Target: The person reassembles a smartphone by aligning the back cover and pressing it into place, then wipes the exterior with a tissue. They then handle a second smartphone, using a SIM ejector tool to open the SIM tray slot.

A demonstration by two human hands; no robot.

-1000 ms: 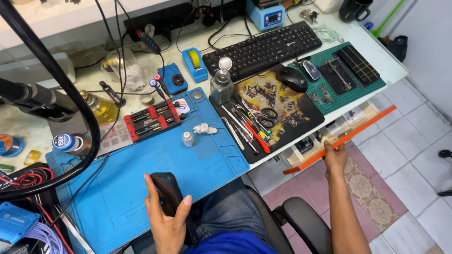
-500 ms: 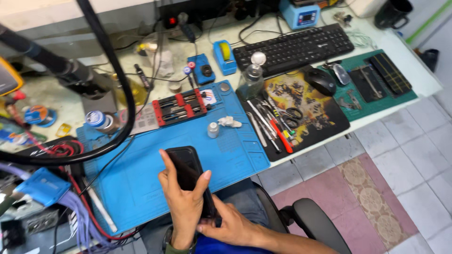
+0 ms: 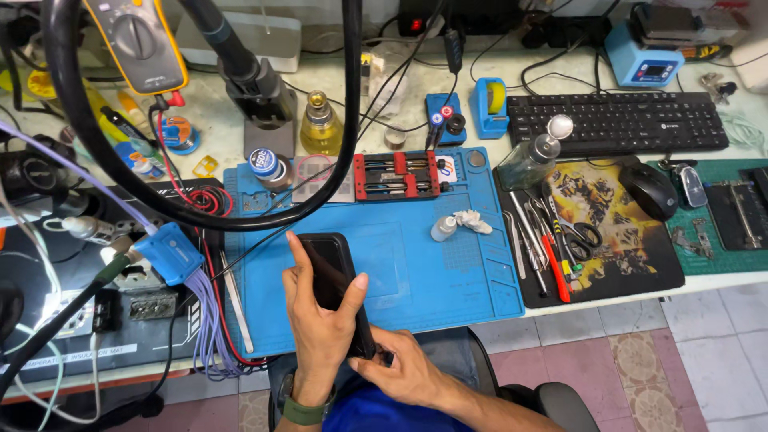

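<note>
Nearest the camera, both hands hold a dark smartphone (image 3: 336,288) at the near edge of the blue work mat (image 3: 416,272): the left hand (image 3: 316,320) is wrapped around its middle from the left, thumb and fingers clamped on its sides, while the right hand (image 3: 396,372) pinches its lower end, fingers closed on the bottom corner. The phone is tilted, its upper end over the mat and its lower end out past the mat's near edge, above the lap (so nothing lies under that end). If either grip slackens there, the phone could slide off toward the floor tiles. On the mat, just beyond the phone to the right, stand a small white bottle (image 3: 442,229) and a crumpled white wad (image 3: 474,221); a sweep of the phone that way could tip the bottle. At the mat's far edge sits a red clamp fixture (image 3: 398,174). Right of the mat lie tweezers and a red-handled tool (image 3: 554,258) on a printed pad. A thick black cable (image 3: 344,128) arcs over the mat's far left and could snag a raised hand.
</note>
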